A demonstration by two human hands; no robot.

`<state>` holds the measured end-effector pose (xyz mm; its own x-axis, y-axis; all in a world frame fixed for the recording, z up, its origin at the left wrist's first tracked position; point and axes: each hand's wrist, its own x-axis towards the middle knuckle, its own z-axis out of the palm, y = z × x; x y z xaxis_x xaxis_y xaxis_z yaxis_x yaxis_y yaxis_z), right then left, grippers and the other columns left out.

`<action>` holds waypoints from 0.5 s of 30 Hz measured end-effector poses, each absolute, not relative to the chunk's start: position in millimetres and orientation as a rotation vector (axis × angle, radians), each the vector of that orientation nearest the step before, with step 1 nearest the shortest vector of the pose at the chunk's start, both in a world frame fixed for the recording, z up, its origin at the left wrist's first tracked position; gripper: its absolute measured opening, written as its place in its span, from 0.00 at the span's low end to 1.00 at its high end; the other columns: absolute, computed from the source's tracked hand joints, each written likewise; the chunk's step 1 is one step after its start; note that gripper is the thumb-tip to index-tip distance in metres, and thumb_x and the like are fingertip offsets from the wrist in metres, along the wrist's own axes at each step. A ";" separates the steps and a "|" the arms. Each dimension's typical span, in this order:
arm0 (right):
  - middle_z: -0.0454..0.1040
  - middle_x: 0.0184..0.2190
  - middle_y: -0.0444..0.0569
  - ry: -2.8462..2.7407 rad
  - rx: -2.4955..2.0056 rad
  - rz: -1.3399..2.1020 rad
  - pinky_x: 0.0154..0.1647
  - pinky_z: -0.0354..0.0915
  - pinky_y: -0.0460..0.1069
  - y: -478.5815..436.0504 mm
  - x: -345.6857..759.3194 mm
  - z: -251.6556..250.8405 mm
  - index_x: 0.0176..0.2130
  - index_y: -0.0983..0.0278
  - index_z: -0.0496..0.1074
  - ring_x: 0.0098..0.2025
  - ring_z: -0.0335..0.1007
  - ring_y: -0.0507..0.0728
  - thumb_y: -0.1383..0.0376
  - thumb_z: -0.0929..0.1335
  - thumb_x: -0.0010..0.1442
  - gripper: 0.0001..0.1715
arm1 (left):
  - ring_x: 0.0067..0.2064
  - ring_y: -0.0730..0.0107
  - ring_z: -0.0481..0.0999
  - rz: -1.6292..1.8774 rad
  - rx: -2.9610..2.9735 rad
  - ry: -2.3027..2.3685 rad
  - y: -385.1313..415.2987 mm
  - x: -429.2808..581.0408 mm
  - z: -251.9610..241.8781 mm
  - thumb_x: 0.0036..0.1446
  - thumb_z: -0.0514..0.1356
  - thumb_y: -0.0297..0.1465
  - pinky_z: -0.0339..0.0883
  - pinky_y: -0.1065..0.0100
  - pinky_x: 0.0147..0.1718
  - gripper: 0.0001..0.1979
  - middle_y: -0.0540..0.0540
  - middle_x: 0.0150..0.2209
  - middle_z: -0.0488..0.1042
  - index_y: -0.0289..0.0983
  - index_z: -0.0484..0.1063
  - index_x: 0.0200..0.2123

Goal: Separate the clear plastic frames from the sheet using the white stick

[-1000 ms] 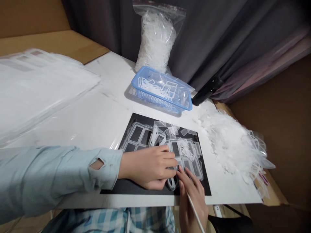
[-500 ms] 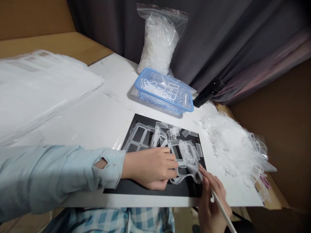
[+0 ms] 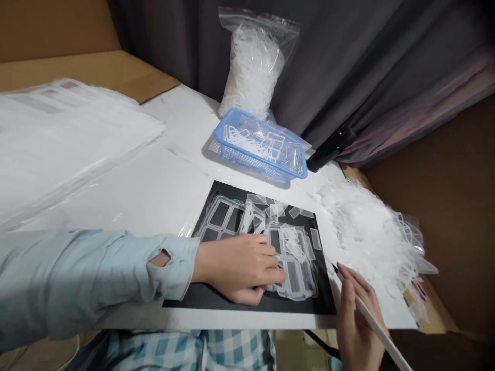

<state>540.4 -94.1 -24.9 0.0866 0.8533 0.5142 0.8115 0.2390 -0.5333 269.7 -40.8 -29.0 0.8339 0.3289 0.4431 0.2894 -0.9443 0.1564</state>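
My left hand point(image 3: 235, 270) lies flat with its fingertips pressing on clear plastic cut-out frames point(image 3: 294, 278), which sit on a black cutting mat point(image 3: 201, 298). A light blue sleeve point(image 3: 96, 268) covers that forearm. My right hand point(image 3: 358, 314) is off the mat at the lower right, on the white board. It grips a slim white-handled craft knife point(image 3: 386, 342) with a dark tip point(image 3: 334, 268). Further clear plastic pieces point(image 3: 257, 224) lie overlapped at the mat's far side.
A blue mesh basket point(image 3: 247, 165) holds clear offcuts, with a zip bag of plastic scraps point(image 3: 255, 67) behind it. A heap of white scraps point(image 3: 367, 232) lies to the right. A stack of white sheets point(image 3: 69, 144) rests at left, and a dark curtain point(image 3: 367, 67) hangs behind.
My right hand has moved right, off the mat, with the knife. The lifted plastic loop now lies flat, showing rectangular frames. My left hand has barely moved.
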 end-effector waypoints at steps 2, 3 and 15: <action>0.76 0.44 0.53 -1.703 -1.591 0.231 0.48 0.67 0.53 -97.8 534.8 -27.5 0.47 0.64 0.78 0.47 0.73 0.61 0.55 0.63 0.70 0.20 | 0.30 0.66 0.64 0.719 2.923 0.502 -41.1 269.4 -28.8 0.53 0.58 0.30 0.58 0.60 0.33 0.11 0.49 0.28 0.71 0.34 0.73 0.40; 0.77 0.41 0.52 -1.707 -1.600 0.329 0.45 0.68 0.52 -99.9 531.6 -29.2 0.46 0.63 0.78 0.44 0.74 0.60 0.55 0.63 0.69 0.20 | 0.31 0.66 0.65 0.710 2.921 0.517 -41.2 269.2 -28.6 0.53 0.58 0.31 0.58 0.60 0.33 0.12 0.49 0.29 0.72 0.33 0.72 0.41; 0.79 0.37 0.49 -1.595 -1.654 0.664 0.41 0.71 0.48 -105.8 499.3 -31.8 0.41 0.61 0.80 0.38 0.75 0.58 0.51 0.66 0.66 0.20 | 0.35 0.60 0.70 0.639 2.865 0.580 -42.8 270.6 -28.4 0.55 0.59 0.35 0.62 0.59 0.36 0.23 0.43 0.34 0.75 0.30 0.69 0.52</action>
